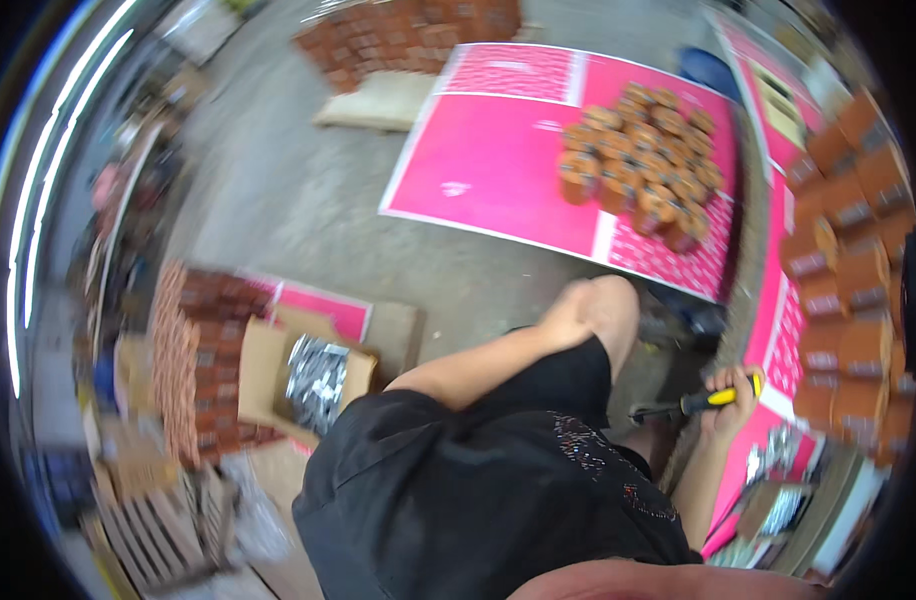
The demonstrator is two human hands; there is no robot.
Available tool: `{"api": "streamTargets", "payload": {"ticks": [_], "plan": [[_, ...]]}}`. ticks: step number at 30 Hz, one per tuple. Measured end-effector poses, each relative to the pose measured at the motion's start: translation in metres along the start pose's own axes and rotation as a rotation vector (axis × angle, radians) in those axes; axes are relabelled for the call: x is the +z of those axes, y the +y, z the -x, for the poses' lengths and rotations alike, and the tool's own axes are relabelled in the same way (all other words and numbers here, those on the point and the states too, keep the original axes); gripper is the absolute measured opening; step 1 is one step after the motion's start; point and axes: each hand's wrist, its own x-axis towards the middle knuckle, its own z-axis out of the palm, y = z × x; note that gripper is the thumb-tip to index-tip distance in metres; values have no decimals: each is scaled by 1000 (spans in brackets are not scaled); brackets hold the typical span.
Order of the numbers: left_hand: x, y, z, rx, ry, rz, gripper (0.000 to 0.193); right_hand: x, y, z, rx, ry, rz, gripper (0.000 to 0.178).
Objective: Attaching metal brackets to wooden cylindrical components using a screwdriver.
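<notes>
My right hand (730, 400) is closed around the yellow-and-black handle of a screwdriver (696, 403), beside the edge of the pink-covered bench on my right. The tool's dark far end points left, over the gap near my leg. My left hand (575, 308) lies on my bent knee, with no tool visible in it. Its fingers are blurred, so their pose is unclear. Ahead of the knee is a pink-and-white-covered table (498, 170), which bears a cluster of orange-brown cylindrical pieces (643, 160) at its right side.
More orange-brown cylinders (843, 290) are stacked on the right bench. An open cardboard box (263, 375) with silvery pieces (318, 375) stands at my left, beside another stack (213, 360). A further stack (408, 45) sits on a pallet at the back. Wooden pallets (153, 535) lie lower left.
</notes>
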Motion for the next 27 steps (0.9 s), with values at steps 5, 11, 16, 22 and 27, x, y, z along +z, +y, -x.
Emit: {"api": "streamTargets", "payload": {"ticks": [5, 11, 16, 22, 27], "plan": [[-6, 80, 29, -74, -165, -677, 57, -35, 10, -11, 127, -71, -15, 9], [-35, 44, 45, -272, 250, -316, 47, -41, 11, -29, 87, -17, -27, 10], [-55, 45, 83, -149, 231, -347, 37, -46, 13, -33, 70, -29, -7, 10], [-64, 71, 117, 76, 116, -364, 21, -44, 9, -32, 80, -14, -29, 13], [-58, 68, 88, 49, -3, -382, 23, -45, 10, -32, 72, 5, -26, 14]]}}
